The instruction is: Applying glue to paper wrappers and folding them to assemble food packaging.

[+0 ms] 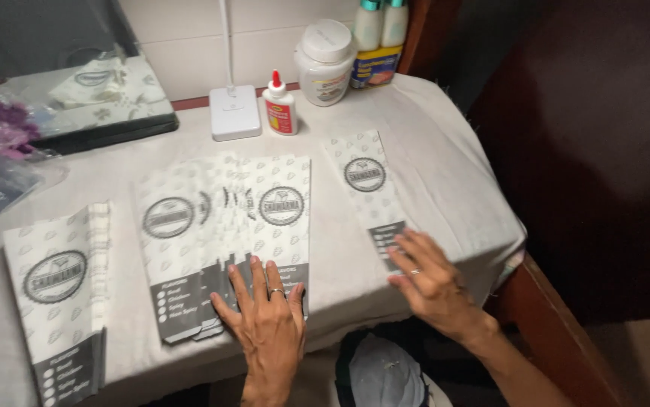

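The left hand (268, 320) lies flat, fingers spread and grasping nothing, pressing on the lower end of a fanned row of printed paper bags (223, 234) on the cloth-covered counter (430, 136). The bags overlap sideways; each long axis runs from 6 to 12 o'clock, away from the person. The right hand (432, 280) is likewise released and flat, fingertips resting on the dark lower end of a single paper bag (370, 192), which extends from that hand toward 11 o'clock. The single bag lies at 3 o'clock from the fan, apart from it, and the right hand is the nearer. A further bag stack (57, 294) lies at 9 o'clock. A glue bottle (280, 105) stands at 12 o'clock, well apart.
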